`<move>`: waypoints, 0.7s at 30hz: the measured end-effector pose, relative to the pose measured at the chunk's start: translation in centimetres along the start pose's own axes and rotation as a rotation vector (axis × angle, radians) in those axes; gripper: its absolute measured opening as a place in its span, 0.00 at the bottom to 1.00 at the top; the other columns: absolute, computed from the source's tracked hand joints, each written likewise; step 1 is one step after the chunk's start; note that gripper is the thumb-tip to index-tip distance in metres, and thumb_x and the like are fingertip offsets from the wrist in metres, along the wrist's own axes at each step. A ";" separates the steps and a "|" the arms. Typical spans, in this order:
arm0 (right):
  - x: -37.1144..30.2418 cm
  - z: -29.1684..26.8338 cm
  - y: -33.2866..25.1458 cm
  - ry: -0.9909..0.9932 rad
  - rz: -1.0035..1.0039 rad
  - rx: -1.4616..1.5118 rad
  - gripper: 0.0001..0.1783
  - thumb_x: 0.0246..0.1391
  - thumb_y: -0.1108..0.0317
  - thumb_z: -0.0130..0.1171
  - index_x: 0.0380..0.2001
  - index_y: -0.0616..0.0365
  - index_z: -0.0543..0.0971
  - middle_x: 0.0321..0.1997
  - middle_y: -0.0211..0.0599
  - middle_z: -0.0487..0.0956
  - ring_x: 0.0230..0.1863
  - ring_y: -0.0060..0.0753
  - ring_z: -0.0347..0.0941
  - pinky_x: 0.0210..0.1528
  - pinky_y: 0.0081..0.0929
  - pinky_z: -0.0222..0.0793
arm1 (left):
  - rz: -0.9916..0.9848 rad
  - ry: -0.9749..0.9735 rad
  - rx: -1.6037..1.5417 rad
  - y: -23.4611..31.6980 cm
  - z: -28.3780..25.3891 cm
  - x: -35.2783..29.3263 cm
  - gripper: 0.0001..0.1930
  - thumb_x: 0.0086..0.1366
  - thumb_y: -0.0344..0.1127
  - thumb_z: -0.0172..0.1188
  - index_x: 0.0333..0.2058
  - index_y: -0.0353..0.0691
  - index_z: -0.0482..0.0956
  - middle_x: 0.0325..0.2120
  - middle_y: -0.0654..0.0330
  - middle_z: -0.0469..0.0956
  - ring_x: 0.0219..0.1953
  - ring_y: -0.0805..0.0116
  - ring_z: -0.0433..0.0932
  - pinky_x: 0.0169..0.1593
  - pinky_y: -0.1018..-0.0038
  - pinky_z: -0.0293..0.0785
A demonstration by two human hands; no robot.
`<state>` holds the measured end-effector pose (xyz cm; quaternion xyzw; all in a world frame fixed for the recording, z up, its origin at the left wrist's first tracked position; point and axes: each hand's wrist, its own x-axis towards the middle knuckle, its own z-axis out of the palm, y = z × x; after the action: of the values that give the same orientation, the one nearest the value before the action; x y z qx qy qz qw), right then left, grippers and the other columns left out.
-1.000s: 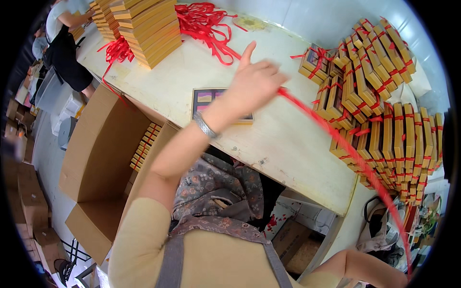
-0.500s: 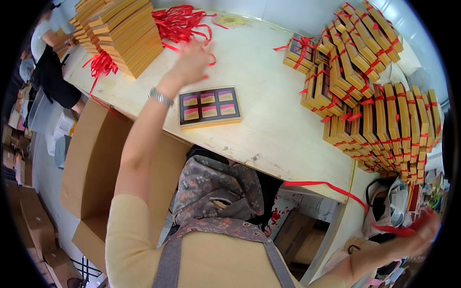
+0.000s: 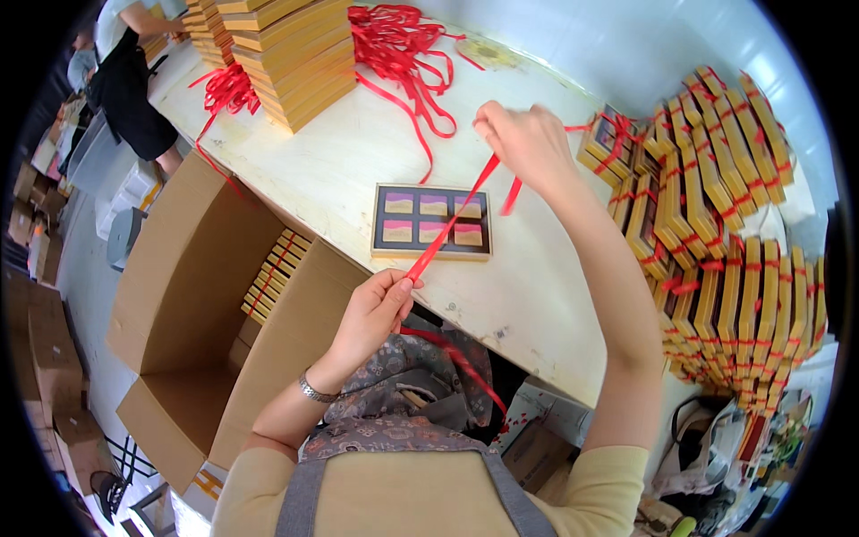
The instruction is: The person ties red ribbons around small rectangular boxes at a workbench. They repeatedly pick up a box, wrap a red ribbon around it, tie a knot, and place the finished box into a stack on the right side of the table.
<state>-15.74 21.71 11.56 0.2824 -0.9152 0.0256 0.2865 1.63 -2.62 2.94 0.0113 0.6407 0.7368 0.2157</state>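
Note:
A red ribbon [image 3: 436, 248] stretches diagonally between my two hands. My left hand [image 3: 374, 309], with a metal watch on the wrist, pinches it at the table's front edge, and a loose length trails below toward my apron. Higher up and to the right, my right hand [image 3: 526, 143] is closed on the ribbon's other stretch, with a short tail hanging beneath it. Under the taut ribbon lies a flat gold-edged box [image 3: 398, 234] showing six small pink, purple and cream pieces in a dark tray. The ribbon passes in front of its right half.
A tall stack of gold boxes [image 3: 300, 76] stands at the back left, beside a pile of red ribbons [image 3: 398, 40]. Many ribbon-tied boxes [image 3: 716, 295] are heaped on the right. An open carton [image 3: 179, 295] holding tied boxes stands left of the table. Another person [image 3: 125, 89] stands at far left.
My left hand has come back from the ribbon pile to the front edge and now grips the ribbon. My right hand has swung in from the lower right to above the table, pulling the ribbon taut.

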 end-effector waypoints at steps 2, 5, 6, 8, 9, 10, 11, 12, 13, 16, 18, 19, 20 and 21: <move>1.5 1.8 0.5 0.073 -0.103 -0.053 0.11 0.55 0.61 0.60 0.39 0.53 0.76 0.35 0.38 0.79 0.40 0.40 0.75 0.43 0.38 0.65 | -0.016 0.082 -0.042 -0.2 0.2 1.1 0.09 0.72 0.36 0.49 0.43 0.36 0.73 0.19 0.72 0.65 0.17 0.86 0.58 0.21 0.87 0.57; 1.0 4.6 -2.0 -0.144 -0.174 0.465 0.19 0.53 0.60 0.63 0.47 0.53 0.77 0.51 0.43 0.75 0.54 0.44 0.70 0.56 0.42 0.60 | -0.083 0.090 -0.229 0.0 -0.5 2.1 0.09 0.68 0.33 0.55 0.43 0.35 0.75 0.22 0.71 0.69 0.20 0.86 0.63 0.24 0.85 0.60; -0.8 5.0 -4.1 -0.396 -0.196 0.912 0.22 0.51 0.60 0.64 0.50 0.52 0.77 0.56 0.44 0.73 0.57 0.46 0.67 0.60 0.43 0.58 | -0.018 0.120 -0.111 0.0 -0.5 2.2 0.09 0.68 0.33 0.55 0.43 0.35 0.75 0.23 0.70 0.70 0.22 0.85 0.65 0.25 0.84 0.62; -3.4 3.1 -7.9 -0.416 -0.330 0.878 0.23 0.50 0.58 0.65 0.49 0.54 0.77 0.48 0.40 0.78 0.52 0.39 0.71 0.60 0.43 0.57 | 0.070 0.164 0.098 -0.4 -0.5 2.6 0.10 0.67 0.32 0.56 0.45 0.34 0.74 0.24 0.68 0.73 0.24 0.83 0.68 0.28 0.82 0.66; -2.9 2.5 -7.9 -0.607 -0.282 0.926 0.22 0.50 0.57 0.65 0.47 0.54 0.79 0.45 0.39 0.79 0.49 0.37 0.72 0.58 0.41 0.60 | 0.298 0.238 0.281 -1.8 -0.2 3.0 0.11 0.67 0.32 0.55 0.46 0.34 0.74 0.27 0.65 0.76 0.27 0.79 0.72 0.32 0.79 0.70; -2.3 2.0 -7.6 -0.796 -0.230 0.962 0.21 0.50 0.57 0.65 0.45 0.55 0.80 0.42 0.38 0.80 0.47 0.35 0.73 0.56 0.38 0.62 | 0.255 0.224 0.296 -1.5 -0.1 2.8 0.11 0.68 0.32 0.55 0.45 0.34 0.74 0.26 0.65 0.76 0.27 0.79 0.72 0.32 0.80 0.70; -2.0 2.0 -7.2 -0.985 -0.183 0.994 0.20 0.50 0.56 0.65 0.43 0.56 0.81 0.39 0.37 0.81 0.45 0.33 0.74 0.53 0.36 0.65 | 0.213 0.215 0.312 -0.8 0.0 2.2 0.10 0.68 0.32 0.55 0.44 0.34 0.75 0.26 0.64 0.77 0.27 0.79 0.72 0.32 0.80 0.70; -1.8 2.5 -6.6 -1.013 -0.110 1.019 0.18 0.50 0.56 0.65 0.40 0.56 0.81 0.36 0.36 0.81 0.43 0.32 0.74 0.50 0.34 0.66 | 0.171 0.205 0.328 -0.4 0.1 1.9 0.09 0.68 0.33 0.55 0.43 0.34 0.76 0.25 0.64 0.77 0.26 0.80 0.72 0.32 0.80 0.71; -1.5 2.8 -5.7 -1.035 -0.034 1.042 0.16 0.50 0.57 0.64 0.37 0.57 0.82 0.34 0.35 0.81 0.41 0.31 0.75 0.46 0.32 0.67 | 0.119 0.197 0.272 -0.3 0.1 1.8 0.09 0.68 0.33 0.54 0.42 0.34 0.77 0.25 0.64 0.78 0.26 0.80 0.73 0.32 0.80 0.71; -0.1 4.8 -3.9 -0.769 -0.135 0.780 0.12 0.51 0.60 0.63 0.29 0.58 0.82 0.30 0.36 0.80 0.36 0.34 0.75 0.40 0.30 0.68 | -0.013 0.214 0.091 -0.7 0.4 1.8 0.09 0.69 0.32 0.54 0.39 0.32 0.78 0.23 0.63 0.78 0.25 0.80 0.75 0.32 0.81 0.73; 0.4 6.8 -3.2 -0.526 -0.187 0.685 0.10 0.52 0.63 0.61 0.27 0.58 0.80 0.29 0.39 0.78 0.34 0.41 0.73 0.39 0.33 0.68 | -0.074 0.260 -0.043 -1.6 0.8 2.7 0.10 0.69 0.32 0.54 0.36 0.31 0.79 0.22 0.63 0.78 0.24 0.79 0.76 0.31 0.82 0.74; 0.5 7.5 -3.4 -0.574 -0.117 0.726 0.10 0.52 0.63 0.60 0.29 0.58 0.79 0.29 0.39 0.78 0.34 0.42 0.74 0.39 0.34 0.68 | -0.106 0.292 -0.121 -1.8 0.8 3.2 0.09 0.69 0.32 0.54 0.35 0.31 0.79 0.22 0.63 0.78 0.24 0.79 0.76 0.29 0.82 0.74; 0.5 7.8 -3.7 -0.621 -0.043 0.765 0.10 0.53 0.63 0.60 0.31 0.59 0.78 0.30 0.40 0.78 0.33 0.43 0.74 0.39 0.34 0.69 | -0.137 0.322 -0.200 -1.9 0.7 3.7 0.09 0.68 0.33 0.55 0.34 0.31 0.79 0.22 0.63 0.77 0.23 0.79 0.76 0.28 0.83 0.73; 0.1 7.9 -3.9 -0.614 0.004 0.775 0.10 0.53 0.63 0.60 0.32 0.59 0.77 0.30 0.41 0.78 0.33 0.43 0.74 0.38 0.35 0.69 | -0.169 0.349 -0.277 -2.0 0.6 3.9 0.10 0.68 0.33 0.56 0.33 0.31 0.79 0.22 0.63 0.77 0.22 0.79 0.75 0.27 0.84 0.73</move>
<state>-17.73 16.75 4.55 0.3607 -0.8811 0.2803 -0.1223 -1.10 -0.55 0.14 -0.1997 0.5598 0.7877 0.1619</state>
